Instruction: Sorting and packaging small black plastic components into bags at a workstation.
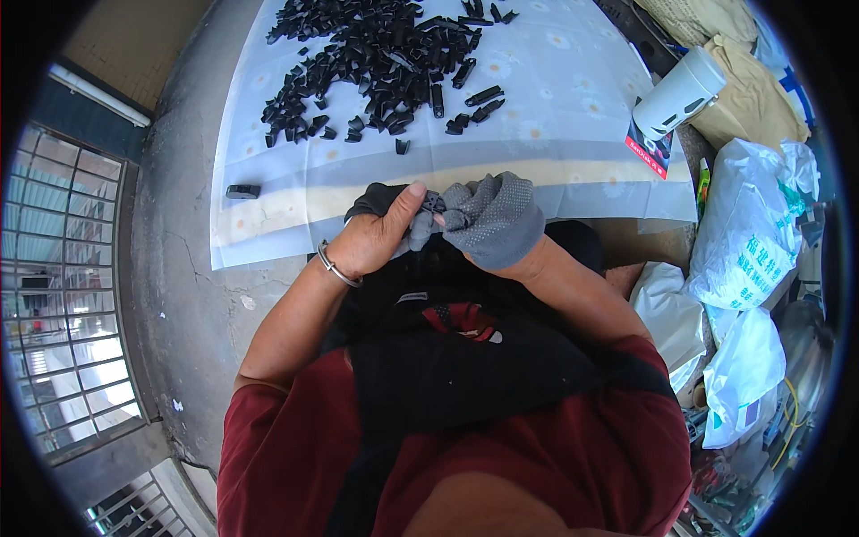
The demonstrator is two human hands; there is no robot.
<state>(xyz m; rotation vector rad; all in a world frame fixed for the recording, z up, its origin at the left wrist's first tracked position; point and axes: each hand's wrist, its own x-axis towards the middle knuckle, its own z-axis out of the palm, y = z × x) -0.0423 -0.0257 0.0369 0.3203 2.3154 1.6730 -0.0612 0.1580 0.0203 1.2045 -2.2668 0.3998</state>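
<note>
My right hand (497,219) wears a grey knit work glove with pale dots, its cuff ending at the wrist. Facing it, my left hand (380,234) has a bare thumb and back, with dark fabric (374,200) over its fingers. Both are closed and meet fingertip to fingertip at the table's near edge. Grey, knobby glove fingers (420,231) show between them; anything held there is hidden. Ahead on the table lies a big heap of small black plastic pieces (367,67), some of them longer. One black piece (242,191) lies apart at the left.
A pale flower-patterned cloth covers the table (573,72). At its right edge stands a white cylindrical container (680,91) by a red and black card (648,154). White plastic bags (743,228) crowd the right side. A barred window (72,295) is at the left.
</note>
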